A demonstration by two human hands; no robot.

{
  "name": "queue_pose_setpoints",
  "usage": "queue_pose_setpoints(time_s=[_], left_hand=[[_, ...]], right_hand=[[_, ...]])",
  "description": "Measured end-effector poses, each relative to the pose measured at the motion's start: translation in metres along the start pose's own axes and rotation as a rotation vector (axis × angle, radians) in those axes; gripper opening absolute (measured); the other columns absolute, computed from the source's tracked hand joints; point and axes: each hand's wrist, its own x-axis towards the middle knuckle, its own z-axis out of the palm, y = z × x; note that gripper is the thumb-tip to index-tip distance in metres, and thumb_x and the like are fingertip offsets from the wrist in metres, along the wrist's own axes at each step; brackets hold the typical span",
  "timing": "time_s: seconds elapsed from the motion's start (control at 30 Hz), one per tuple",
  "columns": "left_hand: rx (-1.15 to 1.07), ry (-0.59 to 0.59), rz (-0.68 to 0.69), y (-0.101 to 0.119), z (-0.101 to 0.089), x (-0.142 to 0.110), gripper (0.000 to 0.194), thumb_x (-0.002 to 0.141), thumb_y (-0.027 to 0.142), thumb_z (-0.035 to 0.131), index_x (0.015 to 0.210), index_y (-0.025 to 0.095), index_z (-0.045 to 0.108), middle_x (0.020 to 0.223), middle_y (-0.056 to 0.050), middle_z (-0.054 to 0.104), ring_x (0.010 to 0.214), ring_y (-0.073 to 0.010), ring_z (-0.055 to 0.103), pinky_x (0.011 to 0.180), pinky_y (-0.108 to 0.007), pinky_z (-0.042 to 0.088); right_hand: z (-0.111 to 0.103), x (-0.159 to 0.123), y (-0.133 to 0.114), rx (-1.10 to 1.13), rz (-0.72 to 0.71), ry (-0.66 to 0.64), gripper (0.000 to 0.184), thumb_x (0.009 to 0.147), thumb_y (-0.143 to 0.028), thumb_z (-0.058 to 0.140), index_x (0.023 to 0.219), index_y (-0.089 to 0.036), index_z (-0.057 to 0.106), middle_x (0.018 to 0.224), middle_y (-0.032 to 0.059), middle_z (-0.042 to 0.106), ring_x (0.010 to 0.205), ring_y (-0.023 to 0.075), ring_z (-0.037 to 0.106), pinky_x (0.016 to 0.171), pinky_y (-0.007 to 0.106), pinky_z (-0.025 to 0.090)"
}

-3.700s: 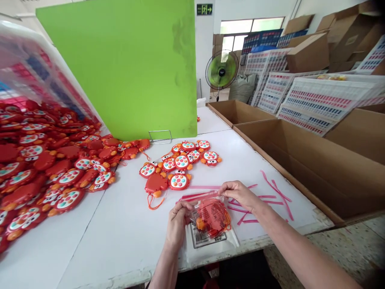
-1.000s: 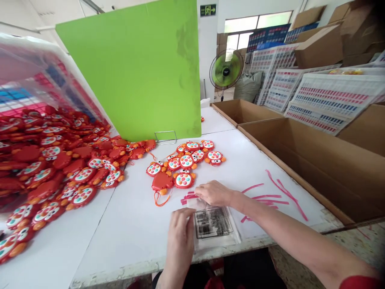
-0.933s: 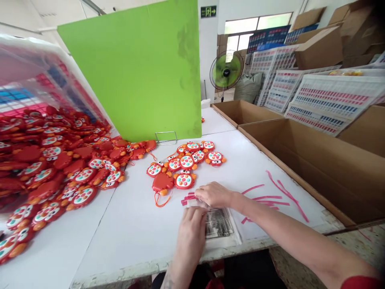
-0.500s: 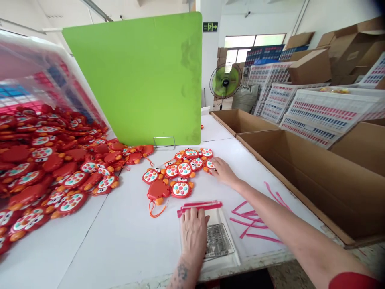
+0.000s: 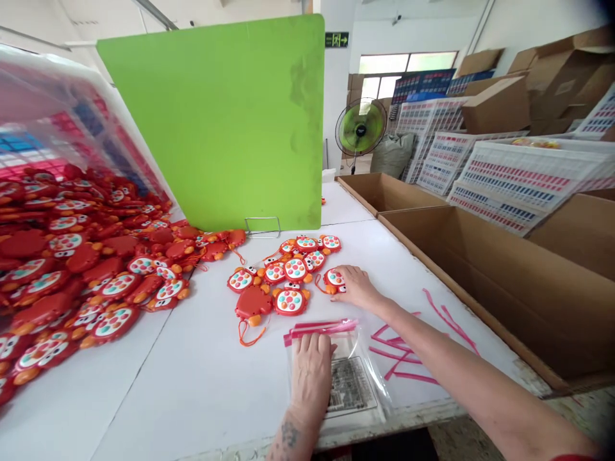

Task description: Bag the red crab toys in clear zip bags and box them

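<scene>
Bench (image 5: 192,390) edge, 6 o'clock: left hand (image 5: 311,371) lies flat on zip bag (image 5: 353,384); right hand (image 5: 356,287), fingers slightly spread, rests on red toy (image 5: 334,280), 1 o'clock.

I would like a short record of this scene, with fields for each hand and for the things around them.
Left hand: lying flat on a clear resealable plastic bag
Right hand: on a red-orange toy, its fingers over the toy
Bag details: pink zip strip, printed label
Near the hands: group of matching toys, loose pink plastic strips
Further off: large pile of toys, green board, open cardboard box
</scene>
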Motion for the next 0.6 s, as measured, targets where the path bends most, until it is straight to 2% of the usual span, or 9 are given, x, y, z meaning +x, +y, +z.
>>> queue_pose_setpoints(time_s=[0.13,0.23,0.3,0.37,0.5,0.6], left_hand=[[-0.034,0.010,0.002,-0.001,0.003,-0.002,0.010,0.089,0.010,0.058,0.090,0.019,0.055,0.083,-0.001,0.060,0.078,-0.0212,0.052,0.072,-0.034,0.038],[-0.055,0.003,0.007,-0.001,0.002,-0.001,0.014,0.089,0.010,0.056,0.098,0.020,0.057,0.086,-0.001,0.061,0.082,-0.0220,0.053,0.073,-0.034,0.038],[-0.052,-0.010,0.000,0.000,0.001,0.000,0.011,0.090,0.010,0.056,0.094,0.021,0.058,0.085,-0.001,0.060,0.081,-0.0223,0.052,0.073,-0.035,0.037],[-0.044,-0.015,-0.012,0.001,0.000,0.001,0.011,0.090,0.010,0.055,0.090,0.021,0.058,0.084,-0.001,0.060,0.079,-0.0223,0.052,0.072,-0.035,0.037],[-0.041,-0.011,-0.017,0.002,-0.001,0.001,0.012,0.089,0.010,0.055,0.087,0.020,0.059,0.083,-0.001,0.060,0.080,-0.0220,0.052,0.072,-0.035,0.037],[-0.068,-0.011,-0.016,0.002,-0.001,0.001,0.012,0.090,0.010,0.054,0.091,0.020,0.060,0.085,-0.002,0.060,0.082,-0.0220,0.052,0.074,-0.035,0.038]], right_hand=[[-0.003,0.000,0.000,0.030,0.028,-0.019,0.052,0.076,-0.039,0.076,0.119,-0.021,0.052,0.119,0.0075,0.060,0.110,0.0237,0.056,0.090,0.032,0.041],[0.000,0.000,-0.009,0.011,0.074,-0.013,0.058,0.070,-0.045,0.079,0.116,-0.020,0.055,0.119,0.0112,0.059,0.113,0.0305,0.052,0.092,0.039,0.039],[0.003,0.001,-0.015,0.003,0.101,-0.008,0.063,0.065,-0.048,0.082,0.114,-0.019,0.056,0.118,0.0131,0.058,0.113,0.0341,0.050,0.092,0.042,0.038],[0.006,0.003,-0.018,0.014,0.124,-0.015,0.056,0.069,-0.049,0.079,0.110,-0.019,0.057,0.117,0.0131,0.058,0.112,0.0335,0.051,0.091,0.043,0.039],[0.008,0.014,-0.010,0.078,0.117,-0.108,0.030,0.082,-0.038,0.068,0.106,-0.020,0.061,0.111,0.0106,0.062,0.103,0.0272,0.059,0.084,0.037,0.046],[0.004,0.024,0.001,0.127,0.014,-0.198,0.043,0.077,-0.027,0.073,0.119,-0.023,0.061,0.111,0.0085,0.065,0.098,0.0235,0.064,0.082,0.031,0.049]])
